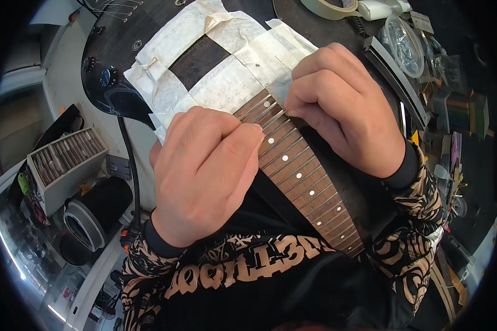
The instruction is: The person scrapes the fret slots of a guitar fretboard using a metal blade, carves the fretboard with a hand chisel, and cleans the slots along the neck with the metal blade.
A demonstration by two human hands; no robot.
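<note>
A dark guitar body (116, 49) lies at the top, partly covered with pale masking tape (218, 83) around a dark rectangular opening. From it the brown fretboard (292, 165), with metal frets and white dots, runs down toward the lower right. My left hand (204, 165) is closed at the fretboard's left edge, thumb and index finger pinched together. Across from it, my right hand (342, 105) pinches at the right edge. A thin metal strip (272, 119) spans the board between both hands' fingertips; whether it is loose or a seated fret is unclear.
A tape roll (331, 6) and a white bottle (382, 7) lie at the top right, near a clear plastic container (403, 47) and a long metal bar (395, 80). At left are a box of packets (69, 157) and a black cylinder (102, 207).
</note>
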